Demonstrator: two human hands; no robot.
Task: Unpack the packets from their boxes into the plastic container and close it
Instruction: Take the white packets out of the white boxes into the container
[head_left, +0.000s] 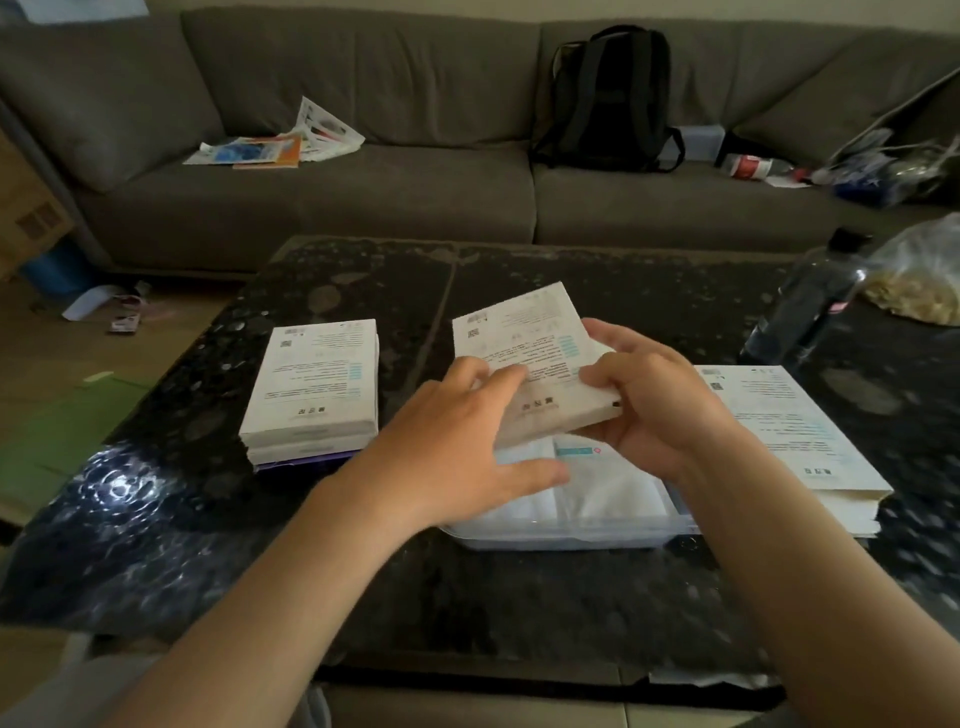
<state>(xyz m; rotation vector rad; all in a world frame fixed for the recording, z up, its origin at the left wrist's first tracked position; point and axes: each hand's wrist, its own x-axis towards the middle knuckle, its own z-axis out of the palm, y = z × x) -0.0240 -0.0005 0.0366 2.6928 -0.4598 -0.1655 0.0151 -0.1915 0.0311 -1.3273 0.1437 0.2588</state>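
Right hand (655, 410) grips one box (522, 335); left hand (452, 447) touches it.

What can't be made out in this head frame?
1. Head view: count of packets in the plastic container; left hand, right hand and the held box cover most of it.
2. Head view: contents of the held box; its walls hide them.
3. Head view: print on the left box stack; too small, blurred.
4. Head view: bag at the right; cut off by the edge.

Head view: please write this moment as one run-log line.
right hand: grips box | left hand: touches box | container: packets inside
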